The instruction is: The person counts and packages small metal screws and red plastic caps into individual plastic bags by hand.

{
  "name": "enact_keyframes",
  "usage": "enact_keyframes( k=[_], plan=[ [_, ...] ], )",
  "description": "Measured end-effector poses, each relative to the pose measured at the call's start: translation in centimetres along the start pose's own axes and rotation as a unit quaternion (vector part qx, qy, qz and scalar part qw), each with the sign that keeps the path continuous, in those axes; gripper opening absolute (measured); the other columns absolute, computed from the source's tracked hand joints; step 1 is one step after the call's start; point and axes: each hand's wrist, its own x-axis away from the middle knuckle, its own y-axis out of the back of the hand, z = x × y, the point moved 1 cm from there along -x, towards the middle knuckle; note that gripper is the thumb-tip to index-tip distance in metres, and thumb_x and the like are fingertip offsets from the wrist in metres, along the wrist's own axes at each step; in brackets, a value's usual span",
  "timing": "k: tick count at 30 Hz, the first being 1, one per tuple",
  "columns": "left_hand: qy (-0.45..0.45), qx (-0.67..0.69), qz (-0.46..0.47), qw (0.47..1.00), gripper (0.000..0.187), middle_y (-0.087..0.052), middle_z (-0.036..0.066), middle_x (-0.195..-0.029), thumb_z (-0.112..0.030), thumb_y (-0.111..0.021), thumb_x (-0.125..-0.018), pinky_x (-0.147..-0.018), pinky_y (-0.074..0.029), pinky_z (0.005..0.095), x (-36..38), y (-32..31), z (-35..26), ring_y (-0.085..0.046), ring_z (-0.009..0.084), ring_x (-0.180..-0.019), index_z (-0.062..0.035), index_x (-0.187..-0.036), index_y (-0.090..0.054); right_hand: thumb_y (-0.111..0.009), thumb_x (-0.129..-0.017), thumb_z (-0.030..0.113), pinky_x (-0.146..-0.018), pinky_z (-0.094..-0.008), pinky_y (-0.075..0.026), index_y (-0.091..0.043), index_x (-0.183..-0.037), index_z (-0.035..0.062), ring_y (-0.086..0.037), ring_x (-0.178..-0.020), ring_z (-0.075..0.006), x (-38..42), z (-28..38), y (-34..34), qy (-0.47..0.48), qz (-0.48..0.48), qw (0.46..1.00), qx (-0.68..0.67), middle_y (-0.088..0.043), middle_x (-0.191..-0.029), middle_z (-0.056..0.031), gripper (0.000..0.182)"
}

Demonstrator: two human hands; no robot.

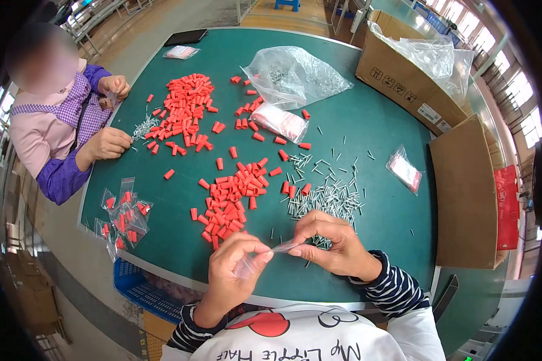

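Note:
A small clear plastic bag [283, 246] is stretched between my two hands near the table's front edge. My left hand [236, 268] pinches one side of it, with part of the plastic showing against the palm. My right hand [334, 243] pinches the other side between thumb and fingers. Just beyond my left hand lies a heap of red plastic caps [232, 195]. A pile of silver screws [328, 201] spreads beyond and partly under my right hand.
Across the left edge, a co-worker's hand [109, 143] touches screws [144, 128] beside more red caps [186, 108]. Filled small bags [126, 219] lie front left. A large bag of screws [292, 75], bundled bags [280, 122] and cardboard boxes [467, 192] stand farther back and right.

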Motion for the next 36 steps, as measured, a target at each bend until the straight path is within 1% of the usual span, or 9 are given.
enact_keyframes(
  k=[8, 11, 14, 20, 23, 26, 29, 33, 36],
  plan=[
    [0.018, -0.003, 0.012, 1.0, 0.01, -0.057, 0.005, -0.087, -0.005, -0.073, -0.085, -0.064, -0.042, 0.0236, 0.1, 0.2, -1.0, -0.054, 0.0119, -0.076, -0.001, -0.09, -0.064, -0.072, -0.08, 0.004, -0.078, -0.0329, -0.047, -0.063, -0.088, 0.0064, -0.062, -0.083, -0.0202, -0.1, 1.1, -0.6, 0.021, -0.031, 0.999, 0.007, -0.064, -0.088, -0.0048, 0.012],
    [0.084, 0.034, -0.003, 0.996, 0.011, -0.057, 0.005, -0.088, -0.005, -0.074, -0.084, -0.063, -0.042, 0.0236, 0.3, 0.0, -1.4, -0.053, 0.0115, -0.074, -0.0015, -0.092, -0.066, -0.073, -0.08, 0.005, -0.08, -0.0348, -0.045, -0.062, -0.088, 0.0073, -0.063, -0.084, -0.021, 0.0, 0.9, -0.5, 0.019, -0.005, 1.0, -0.021, -0.065, -0.087, -0.0042, 0.013],
    [-0.03, 0.017, 0.018, 0.999, 0.012, -0.058, 0.005, -0.088, -0.004, -0.076, -0.083, -0.062, -0.043, 0.0242, 0.1, -0.5, -0.7, -0.054, 0.0114, -0.072, -0.0019, -0.092, -0.068, -0.074, -0.081, 0.004, -0.08, -0.0338, -0.046, -0.064, -0.09, 0.005, -0.064, -0.085, -0.0215, -0.1, 1.1, -0.5, 0.042, 0.028, 0.999, 0.019, -0.067, -0.091, -0.0079, 0.013],
    [-0.03, -0.034, 0.051, 0.998, 0.012, -0.06, 0.003, -0.083, -0.003, -0.077, -0.081, -0.064, -0.045, 0.0241, 0.3, 0.1, -1.4, -0.056, 0.0116, -0.072, -0.0025, -0.089, -0.07, -0.073, -0.083, 0.005, -0.081, -0.034, -0.045, -0.064, -0.091, 0.0042, -0.064, -0.087, -0.022, -0.2, 1.5, -0.9, 0.047, 0.059, 0.997, 0.021, -0.067, -0.09, -0.0073, 0.011],
    [-0.008, 0.021, 0.032, 0.999, 0.014, -0.06, 0.004, -0.084, -0.009, -0.073, -0.086, -0.063, -0.043, 0.0227, 0.6, 0.3, -0.6, -0.054, 0.0111, -0.069, -0.0013, -0.097, -0.068, -0.072, -0.086, 0.008, -0.076, -0.0317, -0.047, -0.064, -0.092, 0.0039, -0.063, -0.082, -0.0186, -0.5, 1.3, -1.4, 0.073, 0.04, 0.995, 0.06, -0.067, -0.088, -0.0067, 0.011],
    [0.145, 0.139, -0.079, 0.976, 0.022, -0.064, 0.007, -0.091, -0.009, -0.061, -0.093, -0.058, -0.044, 0.0228, 1.4, 2.3, -0.9, -0.056, 0.0104, -0.071, 0.0009, -0.112, -0.064, -0.068, -0.09, 0.01, -0.065, -0.0296, -0.049, -0.061, -0.092, 0.0016, -0.065, -0.073, -0.0141, -0.7, 1.9, -1.8, -0.079, -0.003, 0.997, -0.021, -0.066, -0.082, -0.0052, 0.011],
    [0.128, 0.324, -0.12, 0.93, 0.032, -0.064, 0.01, -0.095, -0.018, -0.05, -0.098, -0.053, -0.04, 0.0206, 2.2, 5.5, 0.6, -0.055, 0.0088, -0.07, 0.0044, -0.12, -0.058, -0.064, -0.094, 0.009, -0.058, -0.0251, -0.051, -0.059, -0.094, -0.0004, -0.065, -0.067, -0.0102, -1.3, 1.9, -3.1, -0.176, 0.06, 0.977, -0.101, -0.065, -0.079, -0.0044, 0.01],
    [0.151, 0.244, -0.228, 0.93, 0.036, -0.067, 0.019, -0.104, -0.023, -0.047, -0.1, -0.043, -0.037, 0.0187, 2.7, 8.2, -0.7, -0.064, 0.0132, -0.08, 0.0037, -0.124, -0.053, -0.062, -0.094, 0.007, -0.061, -0.0269, -0.053, -0.059, -0.101, -0.0032, -0.068, -0.072, -0.0133, -1.5, 1.4, -8.0, -0.168, 0.165, 0.957, -0.172, -0.064, -0.084, -0.0075, 0.013],
    [0.131, 0.226, -0.293, 0.92, 0.026, -0.068, 0.021, -0.106, -0.026, -0.053, -0.1, -0.041, -0.035, 0.0171, 3.3, 9.1, -1.1, -0.066, 0.0151, -0.084, -0.0014, -0.111, -0.052, -0.063, -0.093, 0.008, -0.066, -0.0298, -0.054, -0.06, -0.107, -0.003, -0.067, -0.078, -0.0171, -2.4, 1.9, -11.5, -0.032, 0.152, 0.975, -0.159, -0.063, -0.093, -0.0115, 0.018]
  ],
)
